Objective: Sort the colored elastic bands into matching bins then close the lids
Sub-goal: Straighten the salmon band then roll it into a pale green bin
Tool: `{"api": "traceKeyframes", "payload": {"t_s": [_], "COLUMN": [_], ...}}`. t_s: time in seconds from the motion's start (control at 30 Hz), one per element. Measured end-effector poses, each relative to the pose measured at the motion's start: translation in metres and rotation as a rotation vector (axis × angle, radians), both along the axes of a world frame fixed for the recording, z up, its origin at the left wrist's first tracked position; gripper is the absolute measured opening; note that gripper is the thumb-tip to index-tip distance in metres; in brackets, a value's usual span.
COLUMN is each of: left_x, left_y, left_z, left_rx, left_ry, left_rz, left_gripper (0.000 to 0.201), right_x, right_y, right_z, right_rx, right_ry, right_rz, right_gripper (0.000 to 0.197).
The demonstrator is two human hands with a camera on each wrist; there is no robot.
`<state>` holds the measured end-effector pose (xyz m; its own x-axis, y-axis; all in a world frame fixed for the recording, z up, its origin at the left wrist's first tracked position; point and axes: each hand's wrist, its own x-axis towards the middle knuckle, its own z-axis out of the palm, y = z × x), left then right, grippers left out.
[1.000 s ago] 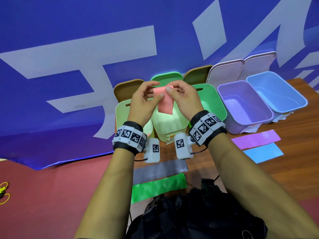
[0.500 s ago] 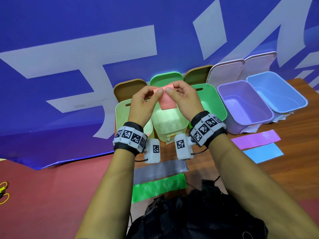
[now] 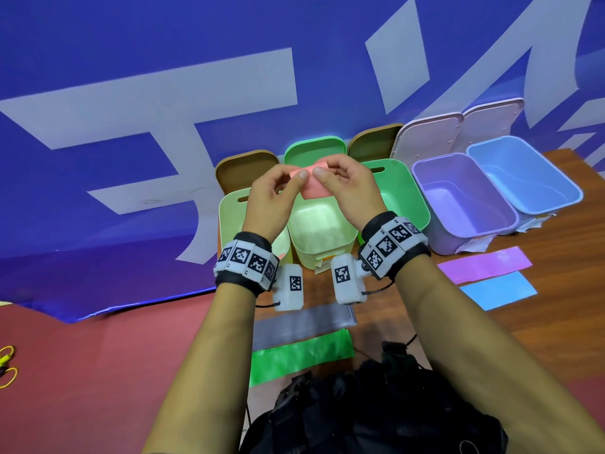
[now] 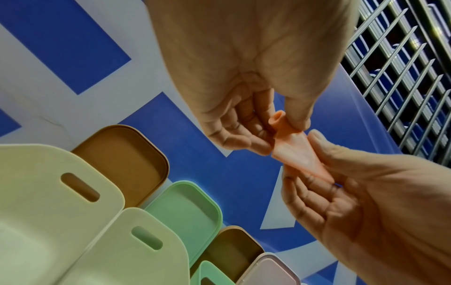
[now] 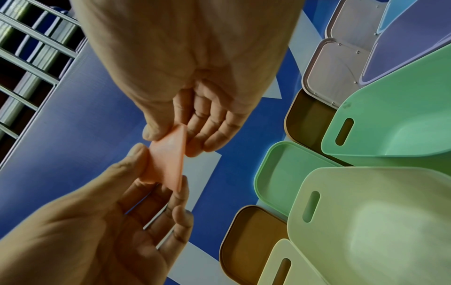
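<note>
Left hand [image 3: 273, 198]: pinching the pink band [image 3: 315, 185] at its left part.
Right hand [image 3: 348, 191]: pinching the same band.
Pink band: folded, mid-frame, above the pale green bin [image 3: 322, 237].

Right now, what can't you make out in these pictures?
- Leftmost bin: head view, left hand covers most of its inside.
- Grey band and green band: head view, left forearm hides their left ends.
- Pink band: all views, fingers hide how it is folded.
</note>
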<state>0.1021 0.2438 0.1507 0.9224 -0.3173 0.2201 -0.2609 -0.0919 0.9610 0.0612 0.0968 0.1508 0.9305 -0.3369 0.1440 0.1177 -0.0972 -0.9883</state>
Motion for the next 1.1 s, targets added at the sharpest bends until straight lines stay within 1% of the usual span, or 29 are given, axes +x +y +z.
{"api": "traceKeyframes", "payload": {"t_s": [0.1,0.23,0.27,0.3,0.37,0.4,0.47,0.53,0.7,0.8,1.03,1.1], "left_x": [-0.0007,-0.0006,-0.0006,-0.0008,-0.0014,-0.0015,-0.001,-0.0002,0.0009,-0.0002,0.0012,0.002], "left_y": [-0.0003,-0.0001,-0.0002,-0.0006,-0.0008,-0.0006,0.0,0.0001,-0.0012,-0.003,-0.0039,-0.0035], "left_z": [0.0012,0.0021,0.0024,0.002,0.001,0.0011,0.0007,0.0017,0.0025,0.0033,0.0047,0.0043], "left_rx": [0.022,0.024,0.019,0.011,-0.012,-0.025,-0.04,-0.032,-0.016,0.005,-0.002,-0.031], "left_ry": [0.008,0.024,0.032,0.039,0.039,0.024,-0.016,-0.044,-0.01,0.001,0.041,0.039], "left_rz": [0.006,0.02,0.021,0.021,0.013,0.001,-0.031,-0.05,-0.025,-0.006,-0.012,-0.038], "left_gripper": [0.021,0.035,0.034,0.029,0.013,0.013,0.02,0.019,0.014,0.01,0.014,0.02], "right_x": [-0.0008,-0.0009,-0.0008,-0.0005,-0.0005,-0.0005,-0.0002,-0.0004,-0.0004,0.001,0.0032,0.003], "right_y": [-0.0004,-0.0007,-0.0006,-0.0004,-0.0001,-0.0001,-0.0007,-0.0012,-0.0034,-0.0023,-0.0014,-0.0008], "right_z": [-0.0006,-0.0011,-0.0011,-0.0013,-0.001,-0.001,-0.0017,-0.0017,0.0013,0.0018,0.0036,0.0041], "right_rx": [-0.019,-0.024,-0.029,-0.031,-0.024,-0.019,-0.018,-0.026,-0.009,-0.032,-0.041,-0.042], "right_ry": [0.003,0.001,0.004,0.009,0.01,0.009,0.012,0.019,0.015,0.021,0.035,0.029], "right_rz": [-0.004,0.023,0.022,0.018,0.013,0.009,0.002,-0.001,0.014,0.001,0.006,0.013], "right_gripper": [0.013,0.019,0.017,0.014,0.009,0.008,0.008,0.008,0.016,0.011,0.012,0.011]}}
